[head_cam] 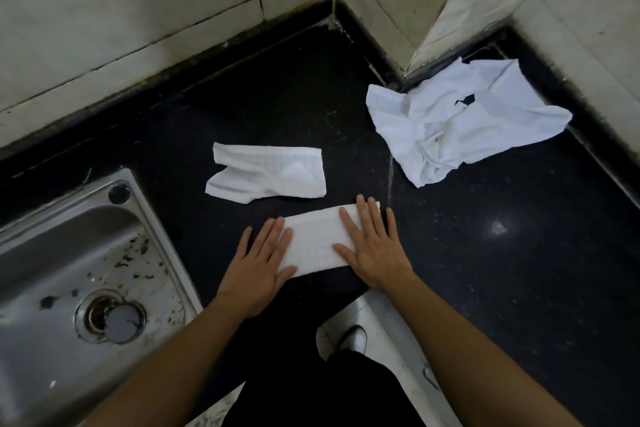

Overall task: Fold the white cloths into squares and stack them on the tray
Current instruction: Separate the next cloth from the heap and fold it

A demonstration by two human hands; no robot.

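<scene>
Both hands lie flat and spread on one cloth (317, 241) at the near edge of the black table (485, 253). The left hand (258, 270) presses its left end, the right hand (372, 246) its right end, fingers wide, gripping nothing. The cloth is already doubled into a long strip, so this looks like the smoothing step between folds.

A second cloth (266, 175) lies just beyond it, loosely folded and uneven. A crumpled heap (460, 121) sits well apart to the right, against the wall corner; I cannot tell how many cloths are in it. A steel sink (69, 253) is set into the table on the left. No tray is in sight.

Next, I'd judge, one end must be lifted and brought over the other to turn the strip into a square, edges matched, while the other hand pins it. Then it needs a tray, which has yet to be found.
</scene>
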